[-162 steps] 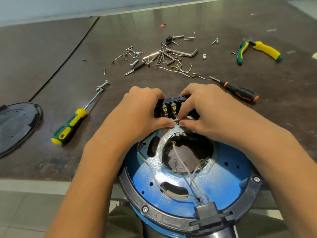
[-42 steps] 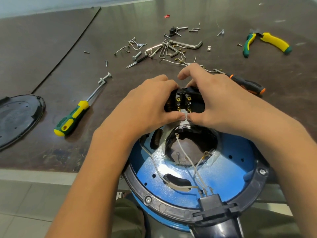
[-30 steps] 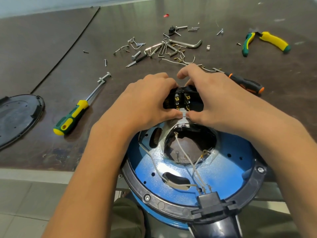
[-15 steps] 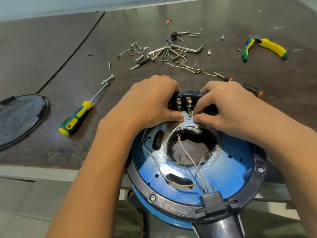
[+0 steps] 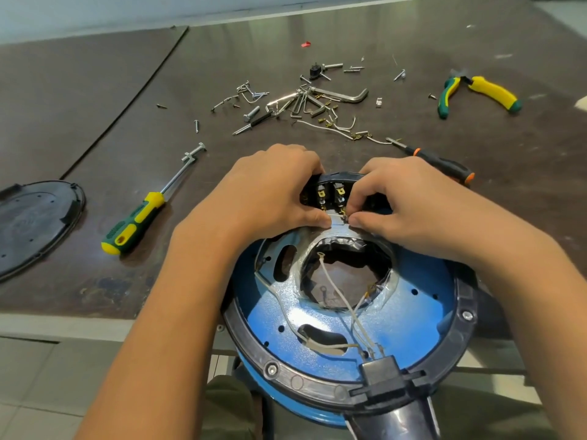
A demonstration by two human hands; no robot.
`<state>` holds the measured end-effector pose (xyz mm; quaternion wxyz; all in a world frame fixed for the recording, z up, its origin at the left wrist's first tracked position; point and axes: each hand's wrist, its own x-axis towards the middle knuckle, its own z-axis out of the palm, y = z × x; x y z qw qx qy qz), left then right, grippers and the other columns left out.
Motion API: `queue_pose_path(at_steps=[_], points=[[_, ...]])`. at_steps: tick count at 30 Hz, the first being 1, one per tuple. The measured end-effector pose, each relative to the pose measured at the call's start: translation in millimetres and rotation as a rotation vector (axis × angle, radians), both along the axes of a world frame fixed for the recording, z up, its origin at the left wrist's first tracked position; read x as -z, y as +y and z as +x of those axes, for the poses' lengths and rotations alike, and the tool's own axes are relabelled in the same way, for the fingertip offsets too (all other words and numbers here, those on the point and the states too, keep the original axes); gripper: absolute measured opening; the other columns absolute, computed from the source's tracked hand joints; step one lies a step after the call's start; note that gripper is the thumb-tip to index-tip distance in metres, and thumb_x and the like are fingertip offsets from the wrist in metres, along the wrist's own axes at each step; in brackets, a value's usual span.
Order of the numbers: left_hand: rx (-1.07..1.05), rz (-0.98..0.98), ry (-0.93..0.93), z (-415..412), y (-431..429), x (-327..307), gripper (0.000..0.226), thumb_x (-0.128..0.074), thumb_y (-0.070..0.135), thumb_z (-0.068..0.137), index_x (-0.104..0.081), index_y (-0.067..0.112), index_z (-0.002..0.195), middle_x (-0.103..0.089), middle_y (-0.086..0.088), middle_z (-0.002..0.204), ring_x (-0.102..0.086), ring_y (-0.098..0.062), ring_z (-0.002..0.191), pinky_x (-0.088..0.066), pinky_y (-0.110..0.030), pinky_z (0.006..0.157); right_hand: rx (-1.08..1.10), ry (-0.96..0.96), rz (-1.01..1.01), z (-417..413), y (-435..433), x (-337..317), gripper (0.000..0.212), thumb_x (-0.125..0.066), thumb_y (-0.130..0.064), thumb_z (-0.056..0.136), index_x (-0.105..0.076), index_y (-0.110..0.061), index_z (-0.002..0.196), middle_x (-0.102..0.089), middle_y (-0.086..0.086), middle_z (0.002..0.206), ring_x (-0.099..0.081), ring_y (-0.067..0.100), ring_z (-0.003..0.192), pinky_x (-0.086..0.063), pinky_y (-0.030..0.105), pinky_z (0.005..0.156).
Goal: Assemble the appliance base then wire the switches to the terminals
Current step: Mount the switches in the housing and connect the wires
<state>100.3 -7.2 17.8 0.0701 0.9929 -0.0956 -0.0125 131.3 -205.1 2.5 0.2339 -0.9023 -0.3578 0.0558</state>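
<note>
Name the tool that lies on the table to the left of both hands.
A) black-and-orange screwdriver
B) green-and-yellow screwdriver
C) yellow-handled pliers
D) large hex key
B: the green-and-yellow screwdriver lies on the table left of the left hand, which grips the switch block while the right hand pinches a wire end at it.

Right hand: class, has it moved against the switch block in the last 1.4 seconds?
Yes. The right hand has come off the switch block's top, toward the person, and now pinches a connector at its near edge.
</note>
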Motion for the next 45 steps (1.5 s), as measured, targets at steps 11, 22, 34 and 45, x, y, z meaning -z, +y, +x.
queue_pose_path(at_steps=[11, 22, 34, 45], points=[[-0.004, -0.029, -0.033, -0.2, 0.5, 3.1, 0.057, -0.076, 0.062, 0.072, -0.060, 0.031, 0.116, -0.059, 0.012, 0.109, -0.058, -0.015, 0.102, -0.051, -0.039, 0.080, 0.007, 0.038, 0.027, -0.1, -1.3, 1.4, 0.002, -0.073, -0.034, 0.087, -0.073, -0.035, 0.085, -0.057, -0.011, 0.099, -0.055, 0.011, 0.093, -0.051, 0.042, 0.085], [0.175, -0.320, -0.061, -6.3, 0.0, 5.6, 0.032, -0.086, 0.042, 0.069, -0.058, 0.034, 0.082, -0.049, 0.009, 0.114, -0.055, -0.014, 0.101, -0.052, -0.047, 0.081, -0.016, 0.025, 0.015, 1.5, -3.2, 1.5, 0.003, -0.072, -0.034, 0.088, -0.073, -0.036, 0.090, -0.056, -0.011, 0.099, -0.053, 0.010, 0.094, -0.047, 0.038, 0.085], [0.163, -0.334, 0.011, -4.2, 0.2, 5.5, 0.005, -0.083, 0.036, 0.077, -0.078, 0.034, 0.078, -0.054, 0.011, 0.121, -0.056, -0.008, 0.107, -0.052, -0.044, 0.087, -0.013, 0.007, -0.019, 2.0, -0.4, 1.5, 0.006, -0.071, -0.030, 0.089, -0.074, -0.036, 0.090, -0.058, -0.007, 0.102, -0.056, 0.014, 0.095, -0.049, 0.041, 0.085], [0.165, -0.240, -0.035, -1.3, -1.2, 7.9, 0.018, -0.081, 0.034, 0.080, -0.076, 0.017, 0.073, -0.068, 0.001, 0.121, -0.053, 0.004, 0.097, -0.052, -0.036, 0.088, 0.055, -0.016, 0.026, -1.5, 1.8, -2.6, 0.020, -0.078, -0.028, 0.080, -0.059, -0.033, 0.077, -0.061, -0.014, 0.080, -0.055, 0.004, 0.076, -0.043, 0.027, 0.067]])
